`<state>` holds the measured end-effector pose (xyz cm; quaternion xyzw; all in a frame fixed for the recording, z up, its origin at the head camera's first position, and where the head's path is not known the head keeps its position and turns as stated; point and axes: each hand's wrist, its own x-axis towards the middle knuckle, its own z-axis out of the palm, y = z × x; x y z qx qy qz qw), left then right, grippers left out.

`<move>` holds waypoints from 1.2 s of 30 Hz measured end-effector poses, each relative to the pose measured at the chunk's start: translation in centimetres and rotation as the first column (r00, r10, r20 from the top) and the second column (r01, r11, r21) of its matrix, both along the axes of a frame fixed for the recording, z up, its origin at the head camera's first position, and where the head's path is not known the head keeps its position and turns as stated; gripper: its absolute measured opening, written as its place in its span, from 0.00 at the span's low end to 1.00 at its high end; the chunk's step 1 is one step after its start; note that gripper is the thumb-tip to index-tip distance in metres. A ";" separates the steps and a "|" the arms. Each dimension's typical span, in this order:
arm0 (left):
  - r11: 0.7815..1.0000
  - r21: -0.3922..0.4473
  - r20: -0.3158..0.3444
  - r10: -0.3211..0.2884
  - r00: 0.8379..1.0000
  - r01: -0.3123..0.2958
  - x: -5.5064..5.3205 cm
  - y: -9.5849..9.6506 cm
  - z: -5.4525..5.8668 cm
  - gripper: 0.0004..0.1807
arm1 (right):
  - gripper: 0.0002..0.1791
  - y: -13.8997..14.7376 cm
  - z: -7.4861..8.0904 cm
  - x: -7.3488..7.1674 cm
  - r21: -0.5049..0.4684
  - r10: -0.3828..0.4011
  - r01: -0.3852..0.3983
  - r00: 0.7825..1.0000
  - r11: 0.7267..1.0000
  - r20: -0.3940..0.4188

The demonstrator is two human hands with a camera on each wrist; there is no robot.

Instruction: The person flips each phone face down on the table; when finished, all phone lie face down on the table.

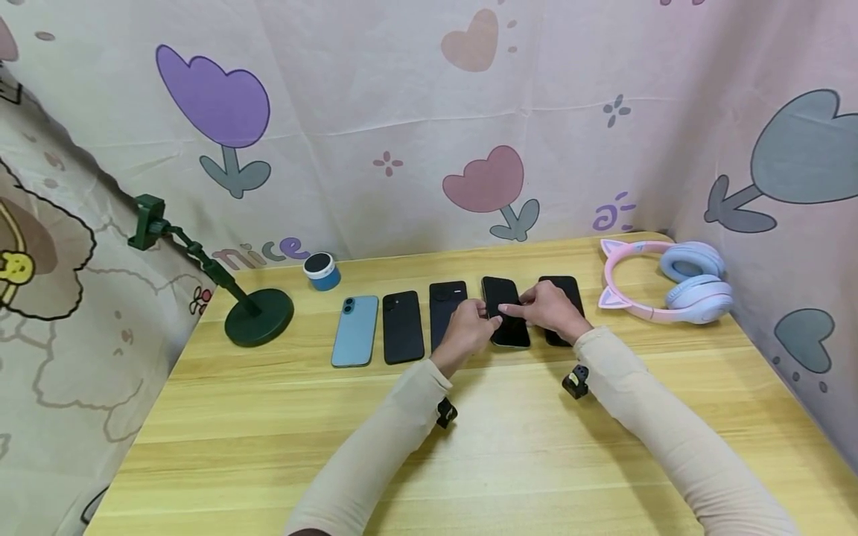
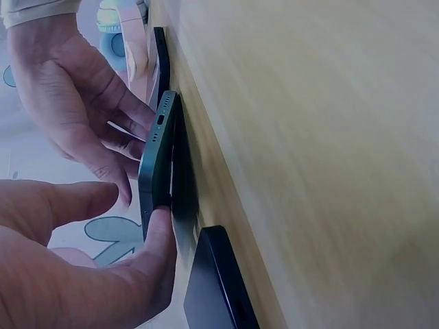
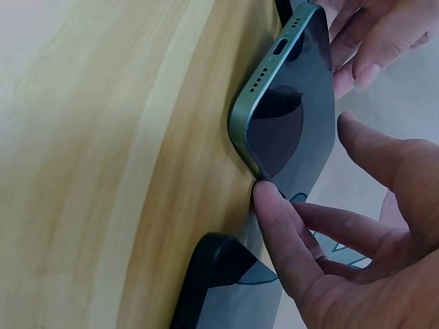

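Note:
A green-edged smartphone (image 1: 507,301) lies screen up between my hands, tilted, with a shadowed gap beneath it in the left wrist view. My left hand (image 1: 465,327) holds its left side, a fingertip tucked under the edge and the thumb above. On the opposite side, my right hand (image 1: 550,307) touches the edge with its fingertips (image 3: 267,199). The right thumb reaches over the screen, apart from the glass. Just left of it is a dark phone (image 1: 447,294), partly hidden by my left hand. To the right, another black phone (image 1: 570,290) lies partly under my right hand.
A light blue phone (image 1: 355,331) and a black phone (image 1: 403,327) continue the row leftward. A green stand (image 1: 258,316) and a small blue speaker (image 1: 322,272) are at the back left. Cat-ear headphones (image 1: 697,290) lie at the back right, before the hanging cloth.

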<state>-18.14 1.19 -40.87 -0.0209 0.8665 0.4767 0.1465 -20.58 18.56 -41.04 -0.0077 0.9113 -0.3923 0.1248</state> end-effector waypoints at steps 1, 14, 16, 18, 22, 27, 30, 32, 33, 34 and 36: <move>1.000 0.004 0.000 0.009 1.000 -0.009 0.0 -0.1 0.0 0.28 | 0.25 0.0 0.0 0.0 -0.006 0.004 -0.004 1.000 1.000 0.001; 0.994 0.093 -0.042 0.056 0.998 -0.052 0.1 -0.7 0.3 0.23 | 0.32 -0.4 -0.3 0.0 -0.033 0.010 -0.009 1.000 0.999 0.010; 0.994 0.097 -0.051 0.065 0.997 -0.060 0.2 -0.8 0.3 0.22 | 0.32 -0.5 -0.3 0.0 -0.044 0.013 -0.013 1.000 0.999 0.011; 0.993 0.100 -0.055 0.075 0.996 -0.069 0.3 -0.8 0.3 0.21 | 0.32 -0.5 -0.3 0.1 -0.057 0.017 -0.016 1.000 0.998 0.010; 0.990 0.116 -0.060 0.087 0.994 -0.079 0.3 -1.0 0.3 0.20 | 0.32 -0.7 -0.2 0.2 -0.087 0.016 -0.015 1.000 0.996 0.014; 0.986 0.143 -0.068 0.093 0.993 -0.082 0.4 -1.1 0.4 0.19 | 0.34 -0.8 -0.1 0.3 -0.145 0.019 -0.014 0.999 0.989 0.033; 0.985 0.157 -0.070 0.090 0.993 -0.078 0.4 -1.2 0.5 0.19 | 0.33 -1.0 -0.1 0.2 -0.166 0.016 -0.007 0.998 0.986 0.053; 0.983 0.165 -0.069 0.090 0.994 -0.077 0.4 -1.3 0.5 0.19 | 0.33 -1.1 -0.1 0.2 -0.177 0.009 0.002 0.998 0.984 0.064; 0.983 0.169 -0.069 0.090 0.994 -0.077 0.4 -1.3 0.6 0.19 | 0.33 -1.2 -0.1 0.3 -0.183 0.007 0.006 0.998 0.983 0.069; 0.982 0.171 -0.070 0.091 0.993 -0.078 0.4 -1.3 0.6 0.19 | 0.33 -1.2 -0.1 0.3 -0.190 0.004 0.011 0.997 0.982 0.076; 0.981 0.174 -0.070 0.096 0.993 -0.083 0.5 -1.3 0.6 0.18 | 0.34 -1.3 -0.1 0.4 -0.214 -0.003 0.023 0.996 0.976 0.091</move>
